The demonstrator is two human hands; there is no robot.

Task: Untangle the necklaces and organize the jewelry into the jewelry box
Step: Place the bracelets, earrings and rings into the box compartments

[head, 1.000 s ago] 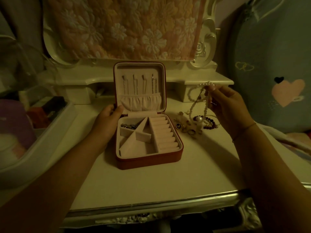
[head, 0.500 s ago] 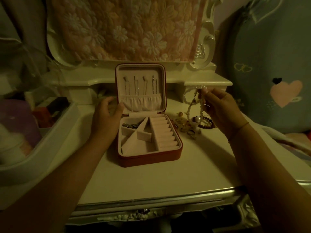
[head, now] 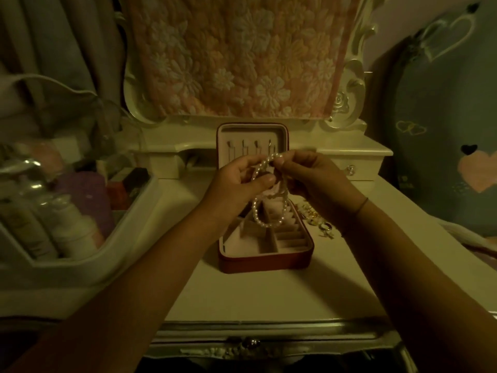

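Your left hand (head: pixel 238 181) and right hand (head: pixel 318 179) both pinch the pearls (head: pixel 263 163) with curled fingers, the loops dangling just over the open box (head: pixel 266 262). Grip lightly, tease the twist apart slowly, and never tug against a knot.

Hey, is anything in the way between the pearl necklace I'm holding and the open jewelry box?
Nothing visible. The left hand and right hand pinch the pearl necklace, its loop hanging over the jewelry box, lid open. The loose jewelry pile lies beside the box, off the path.
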